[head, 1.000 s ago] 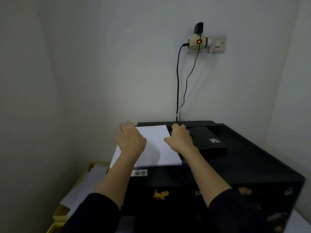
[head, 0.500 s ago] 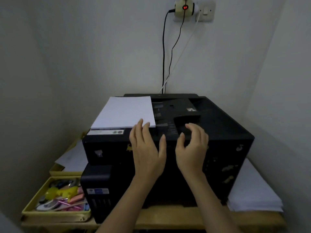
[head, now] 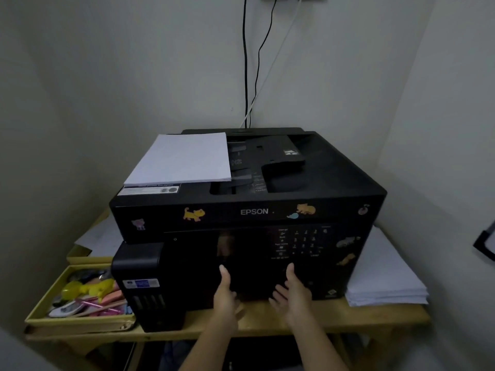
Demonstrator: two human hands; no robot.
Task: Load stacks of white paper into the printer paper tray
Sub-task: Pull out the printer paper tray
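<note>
A black printer [head: 267, 210] with animal stickers stands on a wooden table. A stack of white paper [head: 182, 159] lies flat on the left of its top. My left hand [head: 226, 295] and my right hand [head: 293, 293] are palms-up at the bottom of the printer's front, fingers spread, close to its lower edge. Neither hand holds anything. Whether the fingertips touch the printer I cannot tell. A second pile of white paper [head: 383, 274] lies on the table to the right of the printer.
The wooden table [head: 267, 322] fills a narrow corner between walls. A yellow box [head: 53, 317] with colourful small items sits at the left. Loose sheets [head: 101, 239] lie behind it. Cables [head: 249, 76] hang down the back wall.
My hands left the paper stack on the printer's top and came down to its lower front. The view dropped and pulled back, showing the whole front.
</note>
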